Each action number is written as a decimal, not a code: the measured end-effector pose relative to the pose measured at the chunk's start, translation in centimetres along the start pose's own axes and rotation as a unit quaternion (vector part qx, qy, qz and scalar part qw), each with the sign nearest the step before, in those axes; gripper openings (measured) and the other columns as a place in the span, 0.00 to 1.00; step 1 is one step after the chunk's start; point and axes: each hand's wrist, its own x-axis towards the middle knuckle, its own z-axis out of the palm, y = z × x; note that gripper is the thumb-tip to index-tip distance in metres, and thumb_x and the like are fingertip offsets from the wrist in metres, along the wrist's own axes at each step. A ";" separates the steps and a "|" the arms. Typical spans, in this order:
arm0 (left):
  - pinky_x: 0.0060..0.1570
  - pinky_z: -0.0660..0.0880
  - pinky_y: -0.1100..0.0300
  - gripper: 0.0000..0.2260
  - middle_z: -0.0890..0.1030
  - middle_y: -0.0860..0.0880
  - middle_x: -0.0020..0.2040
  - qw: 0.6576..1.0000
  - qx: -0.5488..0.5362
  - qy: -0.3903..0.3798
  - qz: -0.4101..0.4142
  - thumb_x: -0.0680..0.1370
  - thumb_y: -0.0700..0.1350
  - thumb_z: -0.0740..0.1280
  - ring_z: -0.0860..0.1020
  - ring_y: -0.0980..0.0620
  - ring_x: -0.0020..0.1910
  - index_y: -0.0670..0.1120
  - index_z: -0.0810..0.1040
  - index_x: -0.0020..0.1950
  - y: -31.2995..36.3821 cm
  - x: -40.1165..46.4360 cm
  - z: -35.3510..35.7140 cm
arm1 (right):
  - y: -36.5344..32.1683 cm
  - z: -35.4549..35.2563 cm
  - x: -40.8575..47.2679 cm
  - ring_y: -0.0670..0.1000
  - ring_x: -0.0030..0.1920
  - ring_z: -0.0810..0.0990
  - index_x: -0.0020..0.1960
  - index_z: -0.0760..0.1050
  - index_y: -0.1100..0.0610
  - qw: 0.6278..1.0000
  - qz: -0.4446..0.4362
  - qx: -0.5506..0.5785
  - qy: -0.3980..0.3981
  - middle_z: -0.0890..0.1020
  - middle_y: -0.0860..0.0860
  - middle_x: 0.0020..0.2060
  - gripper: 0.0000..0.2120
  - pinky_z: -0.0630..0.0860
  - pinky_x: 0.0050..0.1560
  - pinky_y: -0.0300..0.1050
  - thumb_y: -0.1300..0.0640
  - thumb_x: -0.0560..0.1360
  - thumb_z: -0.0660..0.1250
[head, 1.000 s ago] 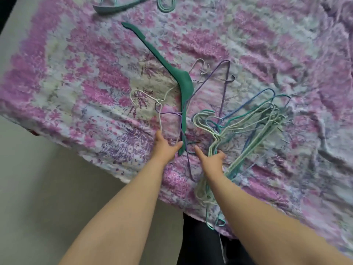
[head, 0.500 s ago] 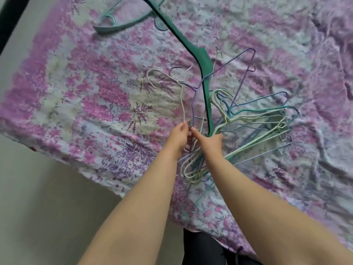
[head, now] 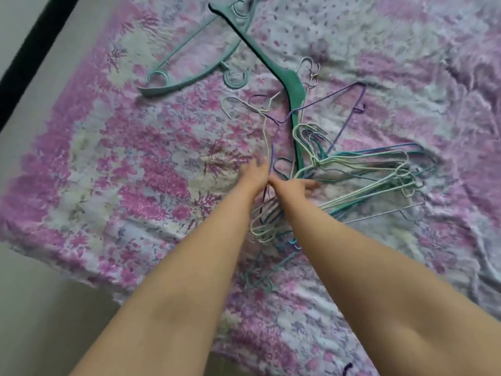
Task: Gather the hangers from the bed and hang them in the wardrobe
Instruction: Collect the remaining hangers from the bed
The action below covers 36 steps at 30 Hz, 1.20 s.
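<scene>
Bedding with a pink and purple floral print (head: 130,185) covers the whole bed and carries every hanger, none yet gathered off it. Farthest up lies a pale teal plastic hanger (head: 189,52) by itself, and a dark green plastic hanger (head: 291,85) runs down from it into the tangle of thin wire hangers (head: 360,169), probably heaped so that they can be lifted as one bundle. Both hands meet at the near side of that tangle, where the wires cross and a single hold could take many. The left hand (head: 256,175) reaches forward beside a white wire, fingers blurred, so I cannot tell whether it grips. The right hand (head: 294,185) lies across the wires with its fingers stretched out, not clamped on them.
</scene>
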 end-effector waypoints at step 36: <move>0.42 0.72 0.58 0.19 0.77 0.49 0.56 0.983 -0.162 0.086 0.017 0.84 0.46 0.55 0.74 0.52 0.45 0.47 0.64 0.75 -10.2 -16.4 3.6 | 6.9 -9.6 -5.3 0.61 0.70 0.66 0.77 0.41 0.61 0.983 -0.088 -0.126 -0.098 0.60 0.62 0.73 0.52 0.67 0.66 0.53 0.52 0.70 0.75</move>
